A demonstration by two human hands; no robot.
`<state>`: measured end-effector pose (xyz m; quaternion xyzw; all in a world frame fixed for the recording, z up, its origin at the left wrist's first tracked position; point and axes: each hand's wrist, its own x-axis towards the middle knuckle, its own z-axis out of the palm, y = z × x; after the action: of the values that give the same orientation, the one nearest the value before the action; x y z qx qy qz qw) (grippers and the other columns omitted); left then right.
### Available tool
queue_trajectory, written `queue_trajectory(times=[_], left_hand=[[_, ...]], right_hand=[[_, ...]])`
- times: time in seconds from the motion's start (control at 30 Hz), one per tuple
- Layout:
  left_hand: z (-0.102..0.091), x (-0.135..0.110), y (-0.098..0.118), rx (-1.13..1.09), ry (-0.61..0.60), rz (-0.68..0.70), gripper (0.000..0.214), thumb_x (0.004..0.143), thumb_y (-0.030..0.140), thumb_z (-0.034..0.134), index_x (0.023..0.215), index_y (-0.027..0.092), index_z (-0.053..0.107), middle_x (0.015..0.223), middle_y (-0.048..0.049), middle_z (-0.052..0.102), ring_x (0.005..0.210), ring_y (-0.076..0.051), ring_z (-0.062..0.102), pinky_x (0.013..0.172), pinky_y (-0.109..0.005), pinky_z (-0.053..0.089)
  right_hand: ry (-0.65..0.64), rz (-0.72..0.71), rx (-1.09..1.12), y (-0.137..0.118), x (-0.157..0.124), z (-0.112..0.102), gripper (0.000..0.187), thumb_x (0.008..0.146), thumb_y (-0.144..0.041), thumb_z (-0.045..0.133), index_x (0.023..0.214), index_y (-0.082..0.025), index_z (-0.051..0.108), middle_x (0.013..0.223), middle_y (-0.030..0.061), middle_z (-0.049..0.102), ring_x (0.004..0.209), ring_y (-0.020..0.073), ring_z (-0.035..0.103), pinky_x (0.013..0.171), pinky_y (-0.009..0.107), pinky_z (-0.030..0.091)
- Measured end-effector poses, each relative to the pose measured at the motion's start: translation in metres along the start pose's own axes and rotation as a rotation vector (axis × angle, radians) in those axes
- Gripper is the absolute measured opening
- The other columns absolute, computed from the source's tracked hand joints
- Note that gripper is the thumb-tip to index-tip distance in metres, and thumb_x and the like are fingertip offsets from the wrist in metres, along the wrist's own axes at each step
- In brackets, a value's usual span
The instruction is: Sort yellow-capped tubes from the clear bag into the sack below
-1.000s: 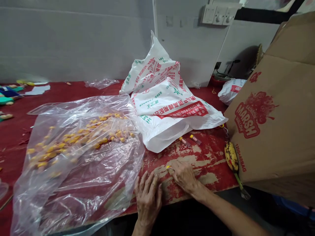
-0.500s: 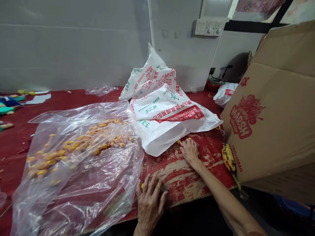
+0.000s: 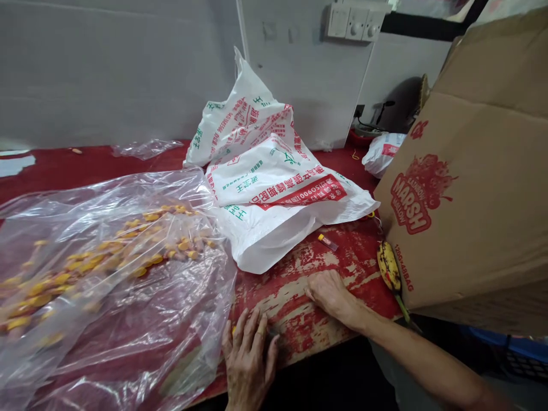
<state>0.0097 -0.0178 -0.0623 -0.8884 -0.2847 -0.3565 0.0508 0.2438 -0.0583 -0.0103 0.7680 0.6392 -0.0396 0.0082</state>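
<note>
My left hand rests at the table's front edge, fingers bent over a small yellow-capped tube. The yellow end peeks out by a fingertip; most of the tube is hidden under the fingers. On the bare, worn patch of table, my right hand is closed, knuckles up, and whatever it may hold is hidden. Beyond it lies another clear tube with a yellow cap, apart from the hand. To the left, many similar yellow-capped pieces show through a large clear plastic bag.
A white printed sack lies crumpled behind my hands. At the right stands a big cardboard box, with a spotted banana against it. The red table covering is worn through in patches. Wall switches are above.
My right hand has drawn back toward me from the sack's edge and closed, uncovering a yellow-capped tube. The left hand stays over its tube. The view has turned slightly right.
</note>
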Motion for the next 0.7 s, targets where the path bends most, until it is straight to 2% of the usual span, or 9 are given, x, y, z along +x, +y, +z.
queue_trajectory(times=[0.13, 0.3, 0.37, 0.47, 0.57, 0.63, 0.7], left_hand=[[0.0, 0.001, 0.001, 0.001, -0.014, -0.017, 0.037, 0.083, 0.025, 0.059, 0.119, 0.017, 0.058, 0.117, -0.0149, 0.065, 0.12, -0.033, 0.051, 0.108, -0.056, 0.029], [0.0, 0.003, 0.003, 0.018, 0.01, -0.031, 0.035, 0.083, 0.025, 0.059, 0.117, 0.016, 0.059, 0.116, -0.0155, 0.066, 0.117, -0.033, 0.053, 0.106, -0.055, 0.031], [-0.001, 0.002, 0.003, 0.025, 0.013, -0.033, 0.036, 0.083, 0.025, 0.058, 0.118, 0.016, 0.058, 0.116, -0.0149, 0.066, 0.117, -0.033, 0.053, 0.106, -0.055, 0.031], [-0.001, 0.001, 0.003, 0.037, 0.001, -0.036, 0.037, 0.083, 0.026, 0.058, 0.119, 0.016, 0.058, 0.117, -0.0145, 0.065, 0.117, -0.033, 0.052, 0.106, -0.054, 0.031], [-0.001, 0.0, 0.004, 0.046, -0.008, -0.039, 0.037, 0.084, 0.026, 0.057, 0.12, 0.016, 0.058, 0.118, -0.0147, 0.065, 0.117, -0.033, 0.052, 0.105, -0.054, 0.031], [0.0, -0.001, 0.004, 0.043, -0.004, -0.04, 0.037, 0.084, 0.026, 0.056, 0.12, 0.016, 0.057, 0.119, -0.0145, 0.064, 0.117, -0.032, 0.052, 0.105, -0.053, 0.031], [0.0, -0.001, 0.003, 0.04, 0.003, -0.038, 0.038, 0.084, 0.026, 0.058, 0.12, 0.014, 0.058, 0.119, -0.0151, 0.064, 0.117, -0.033, 0.052, 0.105, -0.053, 0.031]], right_hand=[[0.008, 0.004, 0.015, 0.0, 0.002, 0.003, 0.014, 0.086, -0.019, 0.055, 0.076, -0.016, 0.065, 0.078, 0.0077, 0.068, 0.066, 0.0174, 0.059, 0.056, 0.028, 0.032], [0.077, -0.033, 0.035, 0.001, -0.005, 0.002, 0.015, 0.087, -0.02, 0.053, 0.076, -0.017, 0.063, 0.075, 0.0047, 0.066, 0.069, 0.0163, 0.059, 0.061, 0.027, 0.035], [0.17, -0.062, 0.069, -0.008, -0.009, 0.012, 0.018, 0.09, -0.021, 0.049, 0.079, -0.017, 0.062, 0.077, 0.0044, 0.065, 0.072, 0.0161, 0.058, 0.065, 0.027, 0.036], [0.375, -0.158, 0.148, -0.029, -0.016, 0.032, 0.017, 0.093, -0.026, 0.047, 0.094, -0.018, 0.062, 0.087, 0.0049, 0.064, 0.081, 0.0183, 0.056, 0.073, 0.03, 0.037], [0.458, -0.25, 0.183, -0.035, -0.017, 0.042, 0.021, 0.092, -0.033, 0.05, 0.105, -0.02, 0.06, 0.098, 0.0058, 0.063, 0.089, 0.0202, 0.053, 0.079, 0.032, 0.038], [0.484, -0.181, 0.171, -0.022, -0.01, 0.037, 0.026, 0.093, -0.034, 0.049, 0.11, -0.018, 0.058, 0.107, 0.0086, 0.06, 0.095, 0.021, 0.051, 0.083, 0.032, 0.038], [0.485, 0.046, 0.114, 0.004, 0.004, 0.026, 0.03, 0.094, -0.031, 0.046, 0.118, -0.016, 0.055, 0.115, 0.0111, 0.055, 0.103, 0.0219, 0.048, 0.086, 0.032, 0.037]])
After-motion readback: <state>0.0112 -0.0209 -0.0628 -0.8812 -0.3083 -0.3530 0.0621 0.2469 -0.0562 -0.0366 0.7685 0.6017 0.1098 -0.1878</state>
